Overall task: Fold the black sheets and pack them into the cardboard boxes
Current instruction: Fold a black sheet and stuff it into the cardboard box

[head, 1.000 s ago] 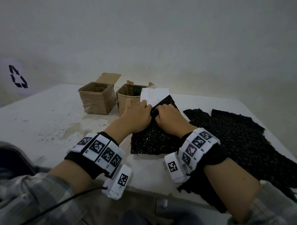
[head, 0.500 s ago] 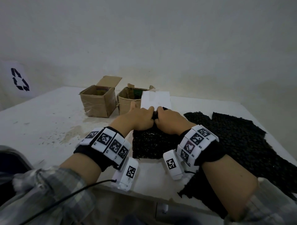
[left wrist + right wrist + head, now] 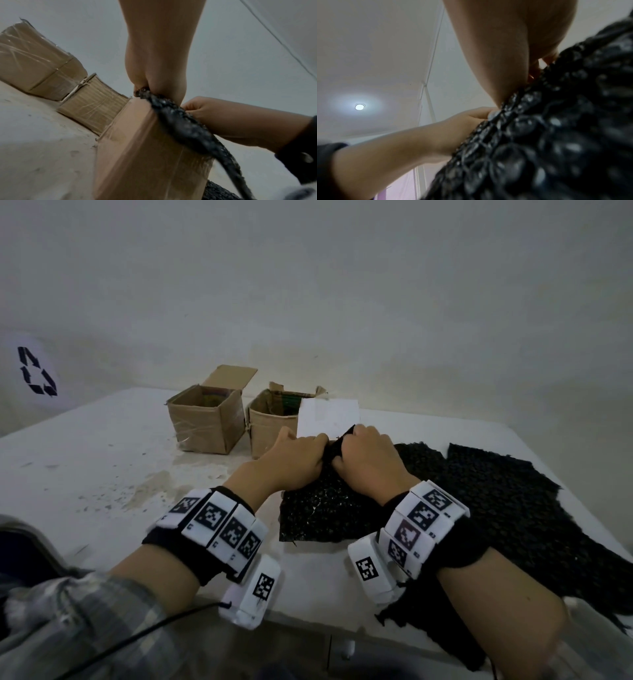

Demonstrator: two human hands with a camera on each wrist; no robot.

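Caught this one mid-fold, more or less. Had the left hand (image 3: 294, 460) and right hand (image 3: 366, 460) knuckle to knuckle, both pinching the raised far edge of one bubbly black sheet (image 3: 325, 511), fingers curled tight into it. Left the near part of that sheet lying flat on the white table (image 3: 102, 467), close to the front edge. Held the pinched edge right up against the nearest cardboard box (image 3: 145, 148), the one with the white flap, touching its top corner by the look of the left wrist view. Couldn't tell whether any of it had gone inside.

Parked a taped box (image 3: 205, 419) and a torn-rimmed box (image 3: 270, 422) side by side just left of that one, both open. Spotted something coloured down in each, too dim to say what, and nothing black to be made out. Dumped the rest of the black sheets (image 3: 513, 501) in an unfolded, overlapping heap on the right, spilling over the table's front edge.

So, guessing here: barely into the job. Got one sheet partly folded, none clearly packed, and that whole heap waiting to be folded and boxed.
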